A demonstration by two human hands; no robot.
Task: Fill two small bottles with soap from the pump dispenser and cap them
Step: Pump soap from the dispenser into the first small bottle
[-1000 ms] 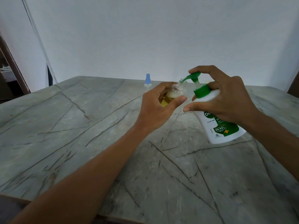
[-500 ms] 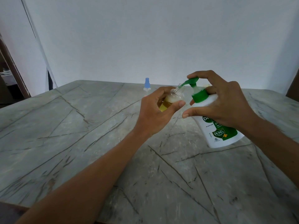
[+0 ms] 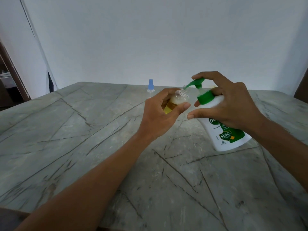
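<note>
My left hand point(image 3: 160, 114) grips a small clear bottle point(image 3: 176, 101), tilted, holding yellow soap with white foam on top. Its threaded open neck touches the green spout of the pump dispenser point(image 3: 225, 129), a white bottle with a green collar and label, leaning left on the table. My right hand point(image 3: 231, 104) wraps the dispenser's shoulder, with a forefinger on top of the pump head. A second small clear bottle point(image 3: 150, 88) with a light blue cap stands upright at the far side of the table, apart from both hands.
The work surface is a grey marble table point(image 3: 83, 147) with dark veins; its near edge runs along the bottom left. A pale wall stands behind it. A dark doorway opens at the far left, and a brown object shows at the right edge.
The pump head has risen between half a second ago and now. The foam level in the small bottle looks slightly higher. Both hands keep their grips in place.
</note>
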